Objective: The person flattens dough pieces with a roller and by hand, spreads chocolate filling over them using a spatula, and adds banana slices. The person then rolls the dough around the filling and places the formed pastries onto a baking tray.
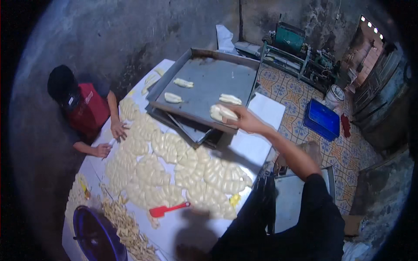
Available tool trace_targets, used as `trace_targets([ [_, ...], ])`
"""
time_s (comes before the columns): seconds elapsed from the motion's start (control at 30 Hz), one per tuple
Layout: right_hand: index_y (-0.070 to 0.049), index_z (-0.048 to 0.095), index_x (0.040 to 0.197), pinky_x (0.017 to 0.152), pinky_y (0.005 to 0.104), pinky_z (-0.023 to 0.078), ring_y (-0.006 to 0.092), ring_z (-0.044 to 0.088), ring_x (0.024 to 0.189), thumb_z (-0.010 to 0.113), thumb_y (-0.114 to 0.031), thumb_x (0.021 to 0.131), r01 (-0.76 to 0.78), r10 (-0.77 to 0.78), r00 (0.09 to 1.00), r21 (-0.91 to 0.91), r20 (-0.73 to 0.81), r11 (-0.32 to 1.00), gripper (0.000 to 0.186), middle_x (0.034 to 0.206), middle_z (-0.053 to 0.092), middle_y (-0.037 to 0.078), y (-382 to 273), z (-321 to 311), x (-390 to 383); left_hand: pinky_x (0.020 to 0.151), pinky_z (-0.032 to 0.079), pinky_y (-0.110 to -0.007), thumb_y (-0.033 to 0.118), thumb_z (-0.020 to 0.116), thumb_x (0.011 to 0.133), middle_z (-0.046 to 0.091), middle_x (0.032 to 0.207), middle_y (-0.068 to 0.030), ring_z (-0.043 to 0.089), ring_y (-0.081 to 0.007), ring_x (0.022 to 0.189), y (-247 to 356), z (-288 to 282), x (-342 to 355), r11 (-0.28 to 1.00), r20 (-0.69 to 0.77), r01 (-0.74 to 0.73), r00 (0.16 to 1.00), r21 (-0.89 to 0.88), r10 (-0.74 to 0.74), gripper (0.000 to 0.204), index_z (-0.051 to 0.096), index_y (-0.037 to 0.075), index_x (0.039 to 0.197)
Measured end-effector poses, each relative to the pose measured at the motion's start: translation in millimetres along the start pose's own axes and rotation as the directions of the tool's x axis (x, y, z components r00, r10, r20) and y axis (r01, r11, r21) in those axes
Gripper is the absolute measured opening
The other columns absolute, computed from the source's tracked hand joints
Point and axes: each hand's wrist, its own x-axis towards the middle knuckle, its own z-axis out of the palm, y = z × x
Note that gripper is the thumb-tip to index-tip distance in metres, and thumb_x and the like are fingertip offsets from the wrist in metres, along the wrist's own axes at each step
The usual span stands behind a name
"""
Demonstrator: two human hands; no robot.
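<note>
My right hand [241, 118] is closed on pale shaped dough [219, 112] at the near right corner of a raised metal tray [213, 71]. Three similar pieces lie in that tray: one toward the back left [183, 83], one at the left [173, 98] and one just behind my hand [230, 99]. Many more pale dough pieces [146, 173] cover the white table [257, 113] below, around a red spatula [160, 211]. I cannot see my left hand.
A co-worker [87, 108] has both hands at the table's left edge. A dark bowl [98, 230] and scraps [124, 219] sit front left. Machinery [289, 43], a blue crate [322, 119] and bucket [334, 95] stand behind right; another tray [287, 204] is below right.
</note>
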Motion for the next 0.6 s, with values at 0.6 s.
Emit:
trace_targets([
  [0.6, 0.004, 0.072, 0.111, 0.084, 0.0403, 0.056, 0.0374, 0.071, 0.093, 0.059, -0.012, 0.092, -0.455, 0.306, 0.835, -0.260, -0.457, 0.852, 0.028, 0.105, 0.072, 0.025, 177, -75, -46, 0.093, 0.047, -0.056, 0.018, 0.053, 0.103, 0.062, 0.123, -0.0225, 0.060, -0.0409, 0.107, 88, -12, 0, 0.851, 0.030, -0.176, 0.982, 0.495, 0.186, 0.028, 0.062, 0.003, 0.125],
])
